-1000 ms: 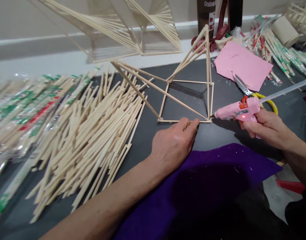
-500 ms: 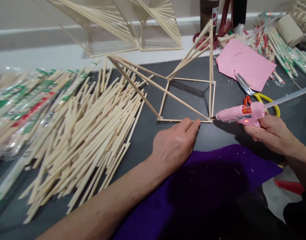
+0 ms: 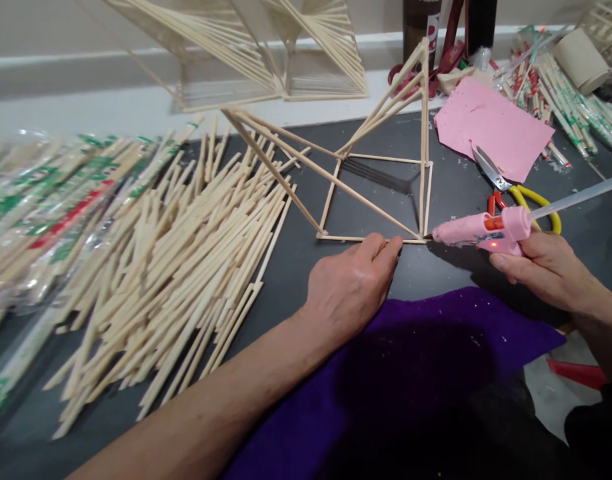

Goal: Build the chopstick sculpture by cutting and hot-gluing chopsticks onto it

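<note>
A frame of wooden chopsticks (image 3: 371,203) stands on the grey table, with a square base and slanting sticks rising at its left and right. My left hand (image 3: 353,277) is closed at the front stick of the base, its fingertips partly hidden. In my right hand (image 3: 549,267) is a pink hot glue gun (image 3: 486,230) with a red light lit and a long clear glue stick out of its back. The gun's nozzle points left, at the front right corner of the frame, touching or very close to it.
Loose chopsticks (image 3: 186,267) lie heaped at the left, beside wrapped chopsticks (image 3: 61,207). Scissors (image 3: 501,180) and a pink sheet (image 3: 493,127) lie at the right. Finished-looking stick frames (image 3: 226,53) stand at the back wall. Purple cloth (image 3: 436,333) covers the near edge.
The whole view has shifted slightly. Both hands, the glue gun and the chopstick frame keep nearly the same places relative to one another.
</note>
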The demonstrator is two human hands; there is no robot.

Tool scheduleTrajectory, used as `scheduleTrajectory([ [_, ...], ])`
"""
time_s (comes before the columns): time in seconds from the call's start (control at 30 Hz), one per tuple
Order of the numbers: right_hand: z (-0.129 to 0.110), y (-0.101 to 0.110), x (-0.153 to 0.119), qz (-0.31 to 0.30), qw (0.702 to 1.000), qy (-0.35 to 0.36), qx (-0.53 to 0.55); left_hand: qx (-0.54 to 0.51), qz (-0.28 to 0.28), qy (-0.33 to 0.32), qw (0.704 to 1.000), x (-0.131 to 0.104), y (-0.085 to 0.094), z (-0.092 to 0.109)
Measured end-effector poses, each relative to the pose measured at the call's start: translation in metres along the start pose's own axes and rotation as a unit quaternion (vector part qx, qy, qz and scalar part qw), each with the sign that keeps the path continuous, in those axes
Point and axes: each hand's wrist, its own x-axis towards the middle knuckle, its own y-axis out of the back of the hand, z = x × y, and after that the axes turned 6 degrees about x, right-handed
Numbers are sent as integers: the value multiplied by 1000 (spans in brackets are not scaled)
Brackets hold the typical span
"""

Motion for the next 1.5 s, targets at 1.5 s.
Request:
scheduleTrajectory([
  [1.5,-1,-3,3,-26,997,-74,23,-7,9,-9,1000,0,1,0],
])
